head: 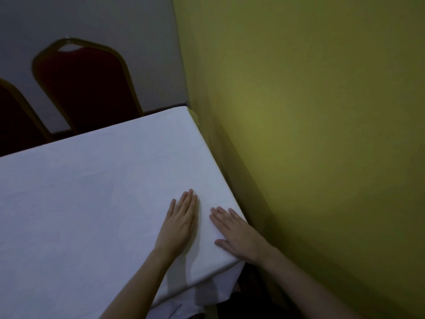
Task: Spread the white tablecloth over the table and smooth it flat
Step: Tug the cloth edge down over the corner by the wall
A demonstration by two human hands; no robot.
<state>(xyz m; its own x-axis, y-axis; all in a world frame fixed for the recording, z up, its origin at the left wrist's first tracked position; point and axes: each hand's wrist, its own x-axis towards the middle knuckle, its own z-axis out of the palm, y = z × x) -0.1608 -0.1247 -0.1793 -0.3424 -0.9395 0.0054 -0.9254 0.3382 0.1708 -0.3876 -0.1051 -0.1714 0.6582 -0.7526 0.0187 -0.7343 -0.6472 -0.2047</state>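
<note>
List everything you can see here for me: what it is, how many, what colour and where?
white tablecloth: 1, white, covering the table, hanging over the near corner
chair in full view: 1, dark red with a gold frame, behind the table's far edge
chair cut off at the left edge: 1, same colours, beside the first
yellow-green wall: 1, along the table's right side
grey wall: 1, behind the chairs
left hand: 1, bare, flat on the cloth near the right edge
right hand: 1, bare, flat on the cloth by the near right corner, apart from the left
</note>
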